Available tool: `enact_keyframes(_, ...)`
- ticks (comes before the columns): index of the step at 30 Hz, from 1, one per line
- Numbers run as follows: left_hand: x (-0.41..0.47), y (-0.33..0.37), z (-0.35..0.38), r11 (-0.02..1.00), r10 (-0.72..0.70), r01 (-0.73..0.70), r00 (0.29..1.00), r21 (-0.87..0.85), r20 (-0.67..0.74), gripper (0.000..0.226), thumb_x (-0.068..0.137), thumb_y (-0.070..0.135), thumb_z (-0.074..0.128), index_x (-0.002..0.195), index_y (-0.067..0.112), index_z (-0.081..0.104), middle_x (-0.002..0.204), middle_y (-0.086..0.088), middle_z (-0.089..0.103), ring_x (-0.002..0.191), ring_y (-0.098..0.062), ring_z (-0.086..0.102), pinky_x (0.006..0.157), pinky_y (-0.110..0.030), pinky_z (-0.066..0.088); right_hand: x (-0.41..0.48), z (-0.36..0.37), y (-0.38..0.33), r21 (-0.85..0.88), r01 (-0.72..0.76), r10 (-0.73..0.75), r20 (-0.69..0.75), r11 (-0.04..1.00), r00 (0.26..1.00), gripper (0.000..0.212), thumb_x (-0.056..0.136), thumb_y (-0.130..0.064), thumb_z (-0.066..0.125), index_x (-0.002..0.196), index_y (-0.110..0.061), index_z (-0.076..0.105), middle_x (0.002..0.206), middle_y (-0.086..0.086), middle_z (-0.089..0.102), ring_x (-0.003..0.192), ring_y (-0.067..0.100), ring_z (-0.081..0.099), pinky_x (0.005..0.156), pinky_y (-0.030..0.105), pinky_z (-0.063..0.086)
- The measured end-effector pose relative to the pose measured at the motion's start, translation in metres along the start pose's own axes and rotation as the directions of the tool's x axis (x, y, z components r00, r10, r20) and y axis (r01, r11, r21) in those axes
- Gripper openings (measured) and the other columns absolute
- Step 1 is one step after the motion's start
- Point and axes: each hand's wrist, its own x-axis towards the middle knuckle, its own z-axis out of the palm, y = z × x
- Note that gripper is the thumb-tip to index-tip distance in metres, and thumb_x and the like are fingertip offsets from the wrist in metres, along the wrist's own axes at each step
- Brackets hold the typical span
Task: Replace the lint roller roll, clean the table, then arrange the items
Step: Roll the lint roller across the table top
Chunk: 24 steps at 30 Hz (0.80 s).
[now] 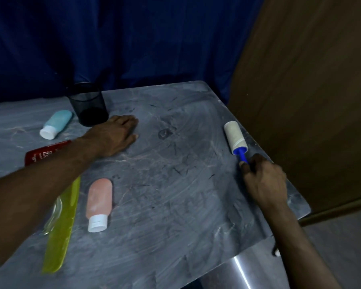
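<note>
Near the right edge of grey marble-patterned surface [175,205]: white lint roller with blue plastic handle [236,137], roll lying on the marble, handle gripped by fingers of right hand [265,182]. Left of roller, well apart: left hand [117,134] pressed flat, fingers spread, holding nothing, just beside black mesh cup [87,104]. Further left: pale blue squeeze bottle [55,124], pink squeeze bottle [99,203], yellow-green ruler [62,226], red packet [44,155]. Likely risk: roller slipping off the close edge; dark specks missed mid-surface.
</note>
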Motion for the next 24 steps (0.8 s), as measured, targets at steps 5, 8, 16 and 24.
enact_keyframes(5,0.001,0.000,0.000,1.000,0.008,-0.008,1.000,0.028,0.001,0.070,0.111,0.051,0.030,0.169,0.014,0.018,0.176,-0.007,0.018,0.160,-0.030,0.024,0.130,-0.039,0.021,0.003,-0.006,0.014,-0.005,-0.042,0.042,-0.015,0.999,0.999,0.023,0.099,-0.036,0.055,0.087,-0.016,0.057,0.068,0.003,0.057,0.061,0.020,0.056,0.058,0.035,0.045)
enact_keyframes(8,0.001,-0.001,0.001,0.999,0.006,-0.006,1.000,0.031,0.000,0.071,0.110,0.051,0.030,0.169,0.014,0.017,0.176,-0.008,0.018,0.160,-0.029,0.024,0.131,-0.039,0.020,0.002,-0.007,0.018,0.013,-0.053,0.053,-0.033,0.999,0.998,0.022,0.099,-0.035,0.055,0.088,-0.016,0.058,0.068,0.004,0.060,0.060,0.023,0.059,0.063,0.046,0.055)
enact_keyframes(16,-0.005,-0.001,-0.003,1.000,-0.008,0.008,1.000,-0.005,0.006,0.070,0.110,0.051,0.031,0.168,0.013,0.019,0.176,-0.008,0.019,0.160,-0.030,0.025,0.130,-0.039,0.023,0.001,-0.005,0.015,-0.029,-0.013,0.012,-0.034,1.000,0.999,0.023,0.099,-0.034,0.057,0.085,-0.017,0.050,0.069,0.001,0.054,0.059,0.023,0.049,0.056,0.035,0.038)
enact_keyframes(24,-0.012,0.005,-0.010,0.998,-0.033,0.034,0.999,-0.052,0.017,0.068,0.112,0.048,0.035,0.168,0.013,0.020,0.176,-0.008,0.019,0.159,-0.033,0.024,0.130,-0.038,0.023,-0.014,0.008,-0.022,-0.025,0.179,-0.179,0.005,0.984,0.984,0.024,0.096,-0.027,0.063,0.080,-0.015,0.049,0.063,0.004,0.048,0.056,0.030,0.051,0.055,0.032,0.029)
